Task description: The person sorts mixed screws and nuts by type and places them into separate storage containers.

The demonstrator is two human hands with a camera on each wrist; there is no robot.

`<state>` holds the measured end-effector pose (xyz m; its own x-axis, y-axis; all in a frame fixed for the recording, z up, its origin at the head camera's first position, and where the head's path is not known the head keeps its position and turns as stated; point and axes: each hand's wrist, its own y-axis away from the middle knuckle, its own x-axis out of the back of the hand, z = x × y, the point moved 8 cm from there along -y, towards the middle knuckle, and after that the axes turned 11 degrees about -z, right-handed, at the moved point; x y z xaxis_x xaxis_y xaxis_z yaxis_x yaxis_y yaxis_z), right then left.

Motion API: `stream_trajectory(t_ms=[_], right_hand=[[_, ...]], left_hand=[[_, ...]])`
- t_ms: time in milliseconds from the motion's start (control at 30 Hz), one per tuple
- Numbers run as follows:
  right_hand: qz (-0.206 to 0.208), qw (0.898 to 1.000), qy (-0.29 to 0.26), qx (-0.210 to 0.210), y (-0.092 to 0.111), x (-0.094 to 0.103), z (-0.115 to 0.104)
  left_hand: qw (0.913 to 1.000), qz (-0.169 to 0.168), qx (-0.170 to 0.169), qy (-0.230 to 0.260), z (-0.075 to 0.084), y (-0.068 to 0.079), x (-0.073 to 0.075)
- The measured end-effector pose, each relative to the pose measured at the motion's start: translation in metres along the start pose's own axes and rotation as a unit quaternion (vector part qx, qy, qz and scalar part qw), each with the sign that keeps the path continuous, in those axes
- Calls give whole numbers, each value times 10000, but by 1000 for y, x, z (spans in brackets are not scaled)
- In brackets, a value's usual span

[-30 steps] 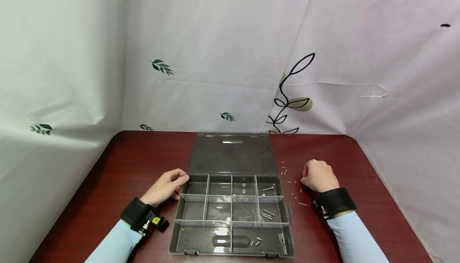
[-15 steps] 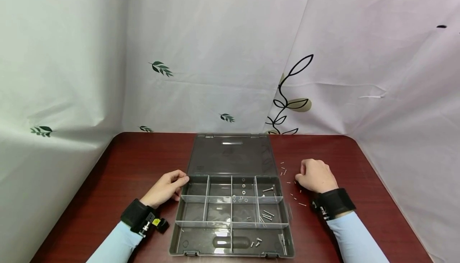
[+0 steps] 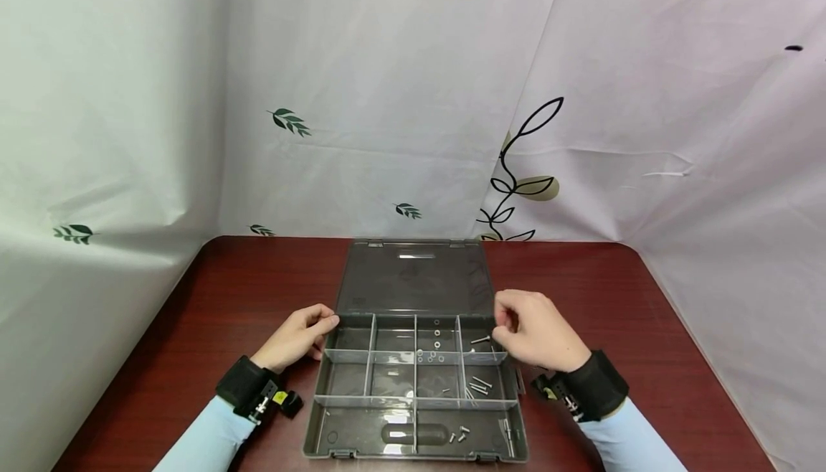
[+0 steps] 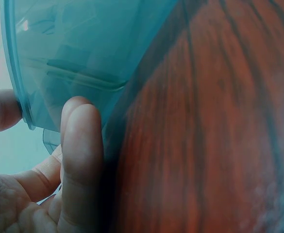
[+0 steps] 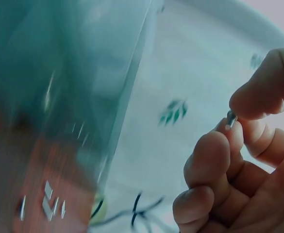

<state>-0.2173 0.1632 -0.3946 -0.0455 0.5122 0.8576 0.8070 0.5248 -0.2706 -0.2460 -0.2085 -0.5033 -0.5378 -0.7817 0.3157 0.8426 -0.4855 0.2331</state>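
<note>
A grey see-through compartment box (image 3: 361, 429) lies on the table with its lid (image 3: 413, 278) laid back. My left hand (image 3: 295, 336) holds the box at its upper left corner, thumb at the rim and fingers against the side wall (image 4: 83, 53). My right hand (image 3: 538, 332) is over the box's upper right edge. Between its thumb and index finger it pinches a small metal screw (image 5: 231, 119), which the head view does not show. Long screws (image 3: 480, 386) lie in a right-hand compartment, and small rings like washers or nuts (image 3: 437, 344) in the one beside it.
Short screws (image 3: 461, 435) and a few long pieces (image 3: 508, 436) lie in the front right compartment. Several small loose screws (image 5: 48, 206) are on the red-brown table (image 3: 271, 278). A white leaf-patterned cloth (image 3: 387, 99) hangs behind the table.
My right hand has moved left from the loose screws on the table to the box's upper right edge. The left hand has stayed at its corner.
</note>
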Motion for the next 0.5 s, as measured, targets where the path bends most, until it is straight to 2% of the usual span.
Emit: stream_trajectory(t_ms=[267, 500], right_hand=[[-119, 9938, -270, 1073, 0, -15, -56], [-317, 9878, -494, 1444, 4, -27, -79]], left_hand=[[10000, -20, -26, -10, 0, -1, 1], [10000, -17, -5, 11, -2, -1, 1]])
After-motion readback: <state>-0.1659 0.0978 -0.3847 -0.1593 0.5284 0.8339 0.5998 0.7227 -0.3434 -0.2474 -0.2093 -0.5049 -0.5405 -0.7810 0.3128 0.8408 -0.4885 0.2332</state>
